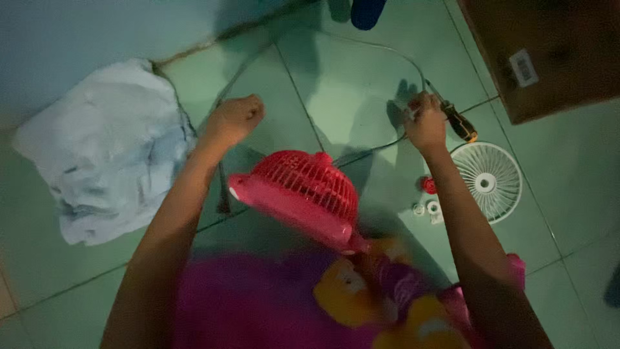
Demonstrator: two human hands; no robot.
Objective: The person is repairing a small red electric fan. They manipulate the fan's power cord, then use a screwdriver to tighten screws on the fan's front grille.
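Landmark: you are working over a pink fan housing [300,194] with a red grille, which is resting tilted in front of your lap; every place below is told from it.
Left hand: your left hand [234,119] is hovering up and to the left of the fan housing, curled into a closed fist. You seem to be pinching the thin cable [361,150] there, but the dim view is not showing the grip clearly.
Right hand: your right hand [426,123] is hanging up and to the right of the fan housing, fingers wrapped tight around a screwdriver [460,123] with a dark handle and an orange end, which is sticking out toward the right.
Cable: it is running across the floor tiles [349,71] beyond the fan housing, arcing from near your left fist toward your right hand.
White grille: a round white fan grille [494,181] is lying flat on the tiles to the right of the fan housing, just beside your right forearm.
Small parts: a red cap [428,185] and a few small white pieces [427,209] are lying between the fan housing and the white grille.
Cloth: a crumpled pale blue cloth [106,148] is lying well to the left of the fan housing.
Box: a brown cardboard box [549,52] is sitting far up and to the right.
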